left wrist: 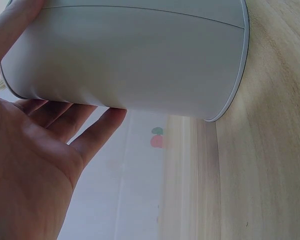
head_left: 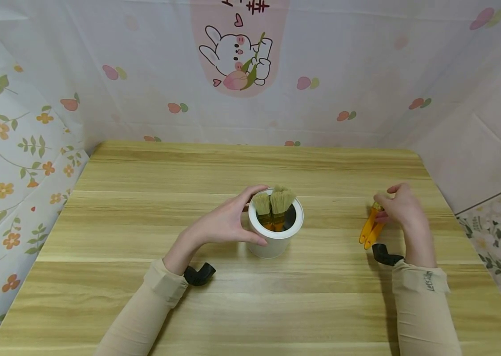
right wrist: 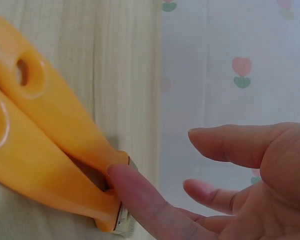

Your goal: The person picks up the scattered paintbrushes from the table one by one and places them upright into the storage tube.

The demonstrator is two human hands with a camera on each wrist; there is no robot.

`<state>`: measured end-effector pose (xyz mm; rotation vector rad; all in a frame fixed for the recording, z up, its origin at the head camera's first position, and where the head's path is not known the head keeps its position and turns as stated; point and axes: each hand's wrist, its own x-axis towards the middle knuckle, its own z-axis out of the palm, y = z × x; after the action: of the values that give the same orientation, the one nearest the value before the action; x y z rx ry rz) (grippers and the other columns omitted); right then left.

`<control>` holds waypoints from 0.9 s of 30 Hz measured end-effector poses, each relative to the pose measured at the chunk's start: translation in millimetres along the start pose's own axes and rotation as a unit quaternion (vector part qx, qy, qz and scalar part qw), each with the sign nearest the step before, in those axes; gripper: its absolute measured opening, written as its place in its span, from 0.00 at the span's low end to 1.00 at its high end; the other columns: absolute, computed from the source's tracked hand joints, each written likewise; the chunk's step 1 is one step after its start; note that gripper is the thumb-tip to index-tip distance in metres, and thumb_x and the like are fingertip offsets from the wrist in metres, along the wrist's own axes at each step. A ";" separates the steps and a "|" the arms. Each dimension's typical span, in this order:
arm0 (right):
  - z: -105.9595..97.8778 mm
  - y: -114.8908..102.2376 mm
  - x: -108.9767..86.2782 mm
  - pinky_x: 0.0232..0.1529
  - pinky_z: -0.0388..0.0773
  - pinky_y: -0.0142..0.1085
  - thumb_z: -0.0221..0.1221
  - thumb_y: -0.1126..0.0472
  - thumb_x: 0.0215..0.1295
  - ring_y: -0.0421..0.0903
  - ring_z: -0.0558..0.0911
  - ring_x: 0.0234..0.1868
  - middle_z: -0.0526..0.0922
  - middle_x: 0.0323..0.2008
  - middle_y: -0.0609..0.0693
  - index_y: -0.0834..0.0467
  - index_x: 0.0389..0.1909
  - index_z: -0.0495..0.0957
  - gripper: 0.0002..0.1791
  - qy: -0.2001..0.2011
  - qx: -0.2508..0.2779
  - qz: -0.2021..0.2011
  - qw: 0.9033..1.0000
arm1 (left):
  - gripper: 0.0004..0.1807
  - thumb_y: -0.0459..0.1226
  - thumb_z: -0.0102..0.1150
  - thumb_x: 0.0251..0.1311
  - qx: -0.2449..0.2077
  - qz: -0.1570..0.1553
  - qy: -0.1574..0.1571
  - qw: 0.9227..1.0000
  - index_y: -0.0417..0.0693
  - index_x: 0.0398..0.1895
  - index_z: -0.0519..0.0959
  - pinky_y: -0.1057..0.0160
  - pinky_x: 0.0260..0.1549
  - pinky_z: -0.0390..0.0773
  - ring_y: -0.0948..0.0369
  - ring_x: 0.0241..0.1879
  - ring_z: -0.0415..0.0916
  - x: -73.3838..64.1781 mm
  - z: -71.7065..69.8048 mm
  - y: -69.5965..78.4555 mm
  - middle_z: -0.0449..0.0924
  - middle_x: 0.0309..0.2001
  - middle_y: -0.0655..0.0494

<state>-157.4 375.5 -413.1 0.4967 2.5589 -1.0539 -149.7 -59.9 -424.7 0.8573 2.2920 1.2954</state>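
Observation:
A white cylindrical can [head_left: 270,245] stands on the wooden table. My left hand [head_left: 224,220] grips its side, thumb at the front and fingers round the back. Paintbrushes [head_left: 281,201] stand in the can with pale bristles up. In the left wrist view, the fingers [left wrist: 102,130] press against the smooth wall of the can [left wrist: 135,60]. Farther right, two paintbrushes with orange handles [head_left: 370,227] lie side by side. My right hand [head_left: 406,207] is over their bristle end. In the right wrist view, one extended finger [right wrist: 145,197] reaches the handles' necks [right wrist: 85,145]; the thumb stands apart.
The wooden table [head_left: 144,173] reaches back to a printed cloth [head_left: 344,59] with a rabbit picture. Floral cloth [head_left: 6,188] hangs along the left side, and another patterned cloth [head_left: 495,232] borders the right. Black wrist pieces [head_left: 199,274] sit on both forearms.

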 end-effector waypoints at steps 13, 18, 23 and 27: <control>17.2 -2.9 11.5 0.32 0.87 0.34 0.63 0.66 0.68 0.39 0.85 0.27 0.68 0.54 0.71 0.75 0.70 0.46 0.43 0.019 0.013 0.006 1.000 | 0.63 0.52 0.83 0.46 0.001 0.004 0.001 1.000 0.65 0.82 0.50 0.44 0.68 0.74 0.53 0.69 0.72 1.0 -0.3 -0.4 0.68 0.73 0.57; 24.3 -3.8 15.7 0.35 0.88 0.35 0.66 0.68 0.65 0.42 0.84 0.31 0.67 0.53 0.68 0.75 0.72 0.48 0.44 0.019 -0.007 0.004 1.000 | 0.63 0.52 0.83 0.45 0.003 0.002 0.001 1.000 0.68 0.81 0.50 0.45 0.68 0.74 0.53 0.70 0.71 0.7 0.0 0.3 0.65 0.75 0.58; 28.4 -6.8 18.4 0.37 0.88 0.36 0.67 0.68 0.65 0.40 0.85 0.30 0.68 0.55 0.70 0.75 0.75 0.44 0.48 0.009 0.007 0.002 1.000 | 0.62 0.53 0.83 0.45 0.011 0.000 0.004 1.000 0.69 0.81 0.51 0.44 0.68 0.73 0.53 0.71 0.69 0.2 0.1 0.5 0.64 0.75 0.58; 31.3 -9.7 18.4 0.39 0.88 0.36 0.66 0.64 0.67 0.38 0.85 0.30 0.69 0.61 0.75 0.75 0.75 0.46 0.47 -0.014 -0.009 -0.004 1.000 | 0.63 0.53 0.83 0.45 0.013 -0.005 0.003 1.000 0.70 0.81 0.50 0.44 0.68 0.73 0.53 0.71 0.70 -0.2 0.5 0.7 0.65 0.75 0.58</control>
<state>-172.7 350.0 -436.1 0.4648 2.5452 -1.0318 -149.0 -59.4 -424.4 0.8508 2.3200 1.2695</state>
